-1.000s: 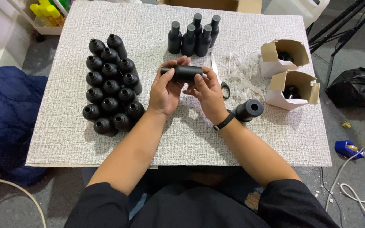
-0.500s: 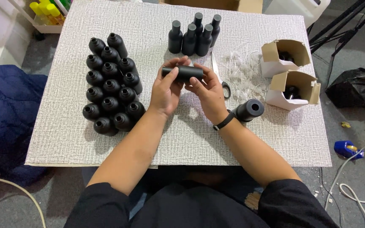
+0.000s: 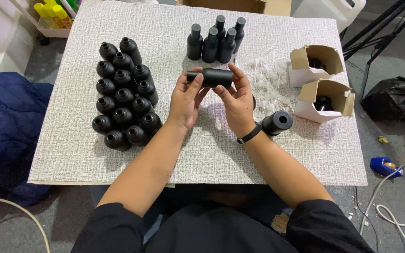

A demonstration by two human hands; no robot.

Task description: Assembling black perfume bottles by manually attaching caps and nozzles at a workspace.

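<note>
We see one black bottle (image 3: 212, 77) held lying sideways above the middle of the table (image 3: 71, 150), which has a white textured cover. The left hand (image 3: 186, 100) closes its fingers around the neck end, and the right hand (image 3: 235, 98) grips the body from the other side, so both hands are closed on this same bottle. On the left side of the table stands a group of open black bottles (image 3: 123, 96), packed close together; we count about sixteen, but some at the front edge overlap and the number is not sure. At the far side, just behind the held bottle, we count four capped black bottles (image 3: 216, 42) standing upright. Near the right wrist, which wears a dark band (image 3: 249, 136), lies one black tube (image 3: 277, 122) on its side with the open end toward us. To the right there are two small cardboard boxes (image 3: 322, 86), both open; something dark is inside each, but we cannot tell what it is. Between the boxes and the hands lies a heap of thin clear plastic pieces (image 3: 270, 79), too small and too tangled to count. A large cardboard box (image 3: 258, 5) at the top edge is cut off by the frame.
</note>
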